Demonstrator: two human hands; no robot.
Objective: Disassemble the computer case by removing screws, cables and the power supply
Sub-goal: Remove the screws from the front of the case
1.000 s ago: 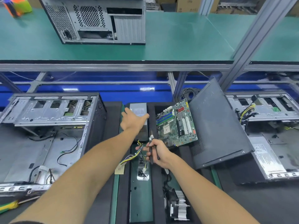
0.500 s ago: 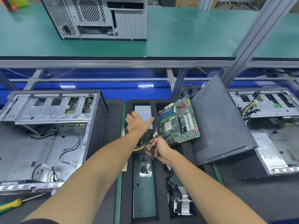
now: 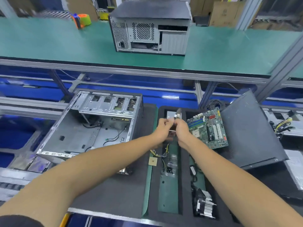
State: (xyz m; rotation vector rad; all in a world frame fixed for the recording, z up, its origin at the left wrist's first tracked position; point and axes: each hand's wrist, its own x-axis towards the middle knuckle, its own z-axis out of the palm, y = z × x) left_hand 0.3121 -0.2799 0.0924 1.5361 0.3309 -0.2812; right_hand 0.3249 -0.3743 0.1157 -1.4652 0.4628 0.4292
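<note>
white plastic connector (image 3: pixel 172 118), small, light, a bit brittle: we pinch it w/ left hand (image 3: pixel 162 128) and right hand (image 3: pixel 181 128) above the foam tray (image 3: pixel 183 161); grip the body, not wires.

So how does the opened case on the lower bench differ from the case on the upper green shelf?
The opened case lies with its side panel off, bare metal interior and loose cables exposed; the shelf case is closed under a dark cover. The opened case sits on dark foam, the shelf case on a green mat. Both are grey metal desktop cases.

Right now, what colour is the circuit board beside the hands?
Green, with blue and white slots: the circuit board, in the head view.
</note>
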